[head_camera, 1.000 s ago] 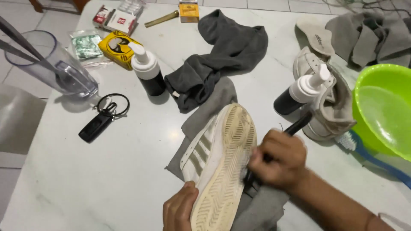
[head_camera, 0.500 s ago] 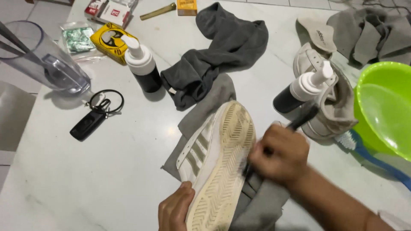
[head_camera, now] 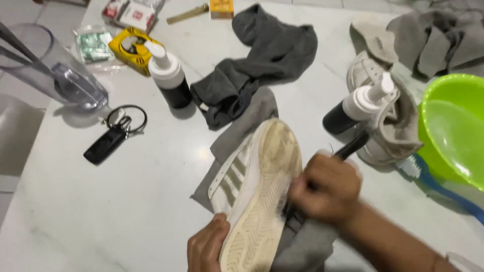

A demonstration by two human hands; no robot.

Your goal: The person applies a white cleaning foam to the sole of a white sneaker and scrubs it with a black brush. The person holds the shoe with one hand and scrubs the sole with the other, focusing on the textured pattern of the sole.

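Observation:
A white sneaker (head_camera: pixel 257 186) with grey stripes lies on its side, its dirty sole turned up, on a grey cloth (head_camera: pixel 242 126). My left hand (head_camera: pixel 205 248) grips the sneaker near the heel at the bottom edge. My right hand (head_camera: pixel 327 187) is closed around a black-handled brush (head_camera: pixel 353 145) and presses it against the sole's right edge. The brush head is hidden behind my fingers.
A second white sneaker (head_camera: pixel 383 116) stands at the right by a green bowl (head_camera: pixel 454 131) and a blue toothbrush (head_camera: pixel 433 181). Two pump bottles (head_camera: pixel 169 75) (head_camera: pixel 355 108), a dark grey cloth (head_camera: pixel 267 55), keys (head_camera: pixel 113 133), a clear jug (head_camera: pixel 55 70) and small packets (head_camera: pixel 128 43) lie around.
My right hand has slid the brush along the sole's right edge, a little down and toward me. The view has shifted slightly; the sneaker stays in my left hand.

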